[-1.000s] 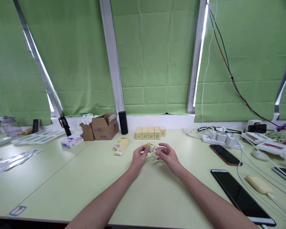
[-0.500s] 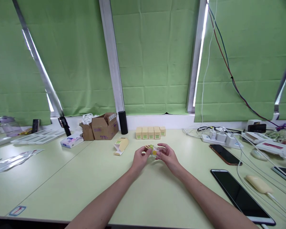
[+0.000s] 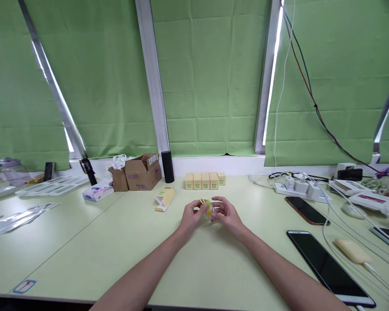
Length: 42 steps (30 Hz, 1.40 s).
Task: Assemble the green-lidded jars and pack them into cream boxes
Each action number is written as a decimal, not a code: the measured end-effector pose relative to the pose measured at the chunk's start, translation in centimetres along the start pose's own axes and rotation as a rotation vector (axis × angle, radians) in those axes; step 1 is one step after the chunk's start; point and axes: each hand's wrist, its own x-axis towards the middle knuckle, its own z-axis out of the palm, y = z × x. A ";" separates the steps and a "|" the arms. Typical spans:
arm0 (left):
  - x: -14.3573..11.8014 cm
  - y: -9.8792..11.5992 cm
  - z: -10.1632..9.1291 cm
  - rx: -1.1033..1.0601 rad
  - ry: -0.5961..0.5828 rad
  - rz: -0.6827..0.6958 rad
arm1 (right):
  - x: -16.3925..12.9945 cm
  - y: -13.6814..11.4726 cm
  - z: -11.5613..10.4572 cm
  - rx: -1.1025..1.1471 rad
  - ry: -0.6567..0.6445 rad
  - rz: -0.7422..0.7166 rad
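Note:
Between both hands, just above the table, is a small clear bottle (image 3: 208, 210) with a green top, a yellow patch and a pale cord loop. My left hand (image 3: 192, 214) pinches it from the left, near the top and cord. From the right, my right hand (image 3: 228, 216) grips its lower side with thumb and fingers, the upper fingers a little raised. The fingers hide part of the bottle. Beyond my left hand lies an opened pale yellow carton (image 3: 165, 198), tipped on its side. Behind the hands stands a row of several small yellow boxes (image 3: 201, 181) with green labels.
A brown cardboard box (image 3: 143, 173) and a black cylinder (image 3: 167, 166) stand at the back left, beside a tissue pack (image 3: 98, 191). On the right lie a tablet (image 3: 329, 265), a phone (image 3: 307, 210), a power strip (image 3: 300, 190) and loose white cables.
The bottle has turned more upright between my fingers, its green top now higher. My right hand has shifted slightly left and its fingers have moved a little; both hands keep their hold.

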 end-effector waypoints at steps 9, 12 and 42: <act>0.0 0.0 0.0 0.026 0.010 -0.022 | -0.3 -0.3 0.3 -0.004 -0.006 0.014; 0.1 0.0 0.1 0.017 0.035 -0.015 | -0.3 -0.4 0.4 0.009 0.008 0.017; -0.7 0.4 0.4 0.230 0.069 0.130 | -0.1 -1.6 0.7 -0.013 0.047 -0.062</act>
